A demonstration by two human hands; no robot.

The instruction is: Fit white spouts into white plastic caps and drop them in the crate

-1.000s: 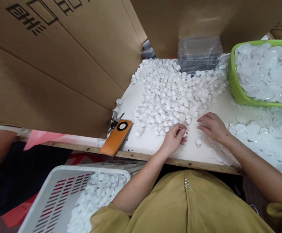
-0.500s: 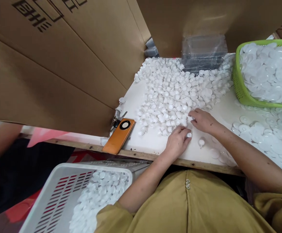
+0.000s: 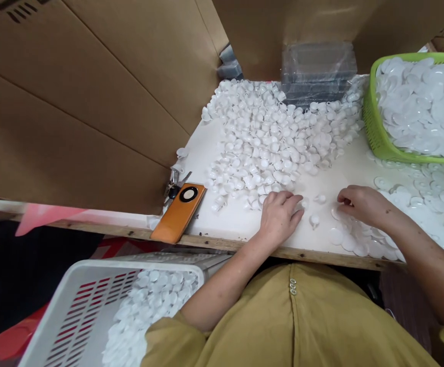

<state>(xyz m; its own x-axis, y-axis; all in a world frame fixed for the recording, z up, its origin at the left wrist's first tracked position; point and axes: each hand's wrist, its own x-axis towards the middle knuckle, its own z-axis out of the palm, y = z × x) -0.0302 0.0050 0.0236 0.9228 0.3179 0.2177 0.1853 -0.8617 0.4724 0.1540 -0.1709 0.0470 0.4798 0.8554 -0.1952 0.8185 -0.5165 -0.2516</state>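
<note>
What lies under the left hand (image 3: 280, 216) is covered by its palm and curled fingers, so whether a small white piece is held there cannot be told. The fingertips of the right hand (image 3: 361, 205) are bent down among the flat white discs (image 3: 409, 214), and a grip on one cannot be made out. The green basket (image 3: 374, 137) is cut off by the right edge, the white crate (image 3: 72, 306) by the bottom edge. The print on the cardboard (image 3: 92, 92) is cropped at the top. The keys (image 3: 174, 183) are partly hidden behind the orange phone (image 3: 178, 212).
</note>
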